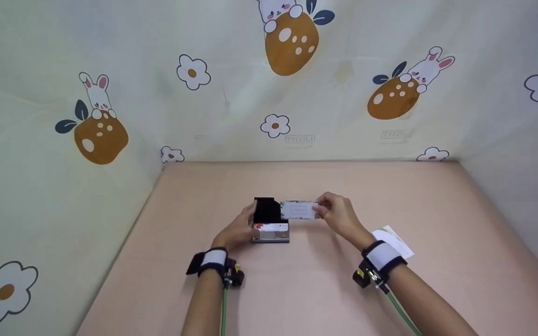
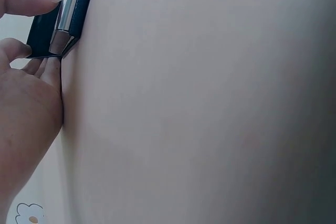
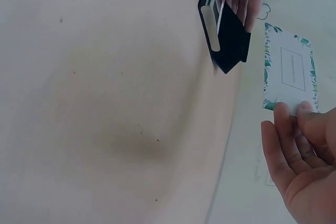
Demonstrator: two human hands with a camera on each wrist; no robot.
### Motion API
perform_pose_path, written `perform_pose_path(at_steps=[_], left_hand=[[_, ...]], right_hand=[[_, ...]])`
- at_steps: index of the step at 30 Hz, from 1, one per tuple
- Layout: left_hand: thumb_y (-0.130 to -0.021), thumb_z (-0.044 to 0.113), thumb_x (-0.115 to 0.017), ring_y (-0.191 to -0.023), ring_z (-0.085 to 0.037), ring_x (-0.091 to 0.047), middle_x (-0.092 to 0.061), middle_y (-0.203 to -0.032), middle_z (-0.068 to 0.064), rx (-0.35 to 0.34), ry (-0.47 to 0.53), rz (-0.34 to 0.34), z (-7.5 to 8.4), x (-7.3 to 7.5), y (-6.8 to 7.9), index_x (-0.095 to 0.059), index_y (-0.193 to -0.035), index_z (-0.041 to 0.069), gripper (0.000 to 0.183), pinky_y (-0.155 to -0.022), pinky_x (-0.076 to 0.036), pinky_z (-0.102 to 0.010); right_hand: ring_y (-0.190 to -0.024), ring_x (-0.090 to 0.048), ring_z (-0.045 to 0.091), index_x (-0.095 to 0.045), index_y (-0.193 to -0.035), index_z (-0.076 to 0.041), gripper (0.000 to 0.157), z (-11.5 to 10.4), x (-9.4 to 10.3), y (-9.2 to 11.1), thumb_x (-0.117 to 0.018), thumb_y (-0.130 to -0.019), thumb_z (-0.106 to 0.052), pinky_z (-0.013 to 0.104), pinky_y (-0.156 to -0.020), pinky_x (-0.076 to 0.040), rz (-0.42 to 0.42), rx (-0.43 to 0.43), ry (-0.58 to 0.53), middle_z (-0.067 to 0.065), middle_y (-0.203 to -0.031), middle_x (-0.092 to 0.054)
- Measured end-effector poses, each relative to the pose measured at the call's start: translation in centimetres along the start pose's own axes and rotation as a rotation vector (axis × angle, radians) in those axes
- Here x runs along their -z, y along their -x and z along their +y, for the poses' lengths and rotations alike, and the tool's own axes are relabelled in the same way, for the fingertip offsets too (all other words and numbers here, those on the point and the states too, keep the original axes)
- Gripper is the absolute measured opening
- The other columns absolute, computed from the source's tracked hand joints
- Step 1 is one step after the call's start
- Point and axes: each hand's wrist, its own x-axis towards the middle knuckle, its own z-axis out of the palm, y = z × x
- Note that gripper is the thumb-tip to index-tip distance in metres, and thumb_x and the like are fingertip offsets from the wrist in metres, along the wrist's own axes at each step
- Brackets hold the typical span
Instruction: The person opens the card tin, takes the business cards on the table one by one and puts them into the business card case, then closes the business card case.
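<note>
My left hand (image 1: 236, 229) grips a black card case (image 1: 266, 211) by its left side, thumb at the front. The case's lid stands raised, and cards (image 1: 272, 227) with a red pattern show in its lower part. In the left wrist view, the case (image 2: 79, 17) lies along the fingers and its silvery body shows. Thumb and fingers of my right hand (image 1: 341, 218) pinch the right end of a white card (image 1: 296, 210), whose left end is beside the lid. In the right wrist view, this card (image 3: 290, 72) has a green leafy border and stands apart from the case (image 3: 233, 35).
Another white card (image 1: 399, 242) lies on the table behind my right wrist, partly covered by it. The pinkish table (image 1: 292, 294) meets a patterned cloth wall (image 1: 231, 116) at the back and sides. Green cables (image 1: 402, 310) run from both wrist cameras.
</note>
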Motion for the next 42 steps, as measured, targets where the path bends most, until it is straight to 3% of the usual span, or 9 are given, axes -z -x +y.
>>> perform_pose_path(at_steps=[10,22,27,35,42], left_hand=[[-0.074,-0.005,-0.059,-0.157,-0.034,-0.013,-0.008,-0.17,-0.016,0.008,-0.022,0.003,-0.2,0.0,-0.1,-0.01,-0.161,0.007,0.101,-0.128,-0.015,-0.043],[-0.074,-0.003,-0.062,-0.157,-0.033,-0.013,-0.009,-0.169,-0.016,0.035,-0.011,0.007,-0.1,0.0,0.1,-0.011,-0.162,0.013,0.103,-0.129,-0.015,-0.044],[-0.075,-0.004,-0.061,-0.157,-0.034,-0.012,-0.009,-0.169,-0.017,0.016,-0.011,0.004,0.0,0.2,0.2,-0.01,-0.162,0.01,0.102,-0.129,-0.014,-0.045],[-0.074,-0.004,-0.058,-0.156,-0.035,-0.014,-0.01,-0.168,-0.02,-0.016,-0.038,0.005,-0.3,0.1,0.1,-0.009,-0.161,0.003,0.1,-0.128,-0.015,-0.043],[-0.074,-0.002,-0.06,-0.157,-0.035,-0.01,-0.012,-0.168,-0.019,0.002,-0.067,0.028,0.0,0.0,0.0,-0.008,-0.162,0.007,0.102,-0.129,-0.013,-0.045]], right_hand=[[-0.079,-0.069,0.017,-0.069,-0.101,0.003,0.01,-0.9,-2.4,-1.5,-0.062,-0.094,-0.001,0.021,-0.065,-0.055,-0.03,-0.001,-0.035,0.015,-0.097,-0.073],[-0.074,-0.068,0.017,-0.069,-0.098,0.005,0.01,-0.8,-4.7,-2.6,-0.061,-0.094,0.003,0.033,-0.07,-0.062,-0.067,-0.039,-0.07,0.017,-0.095,-0.072],[-0.073,-0.07,0.02,-0.069,-0.102,0.008,0.013,-1.0,-5.5,-3.0,-0.059,-0.094,0.005,0.041,-0.075,-0.063,-0.082,-0.068,-0.12,0.02,-0.095,-0.071],[-0.074,-0.071,0.023,-0.07,-0.101,0.007,0.013,-0.8,-6.5,-3.3,-0.06,-0.094,0.003,0.039,-0.075,-0.063,-0.112,-0.132,-0.133,0.018,-0.092,-0.07],[-0.072,-0.07,0.021,-0.07,-0.1,0.005,0.012,-0.9,-6.6,-3.3,-0.061,-0.095,0.0,0.033,-0.07,-0.062,-0.128,-0.161,-0.102,0.016,-0.089,-0.072]])
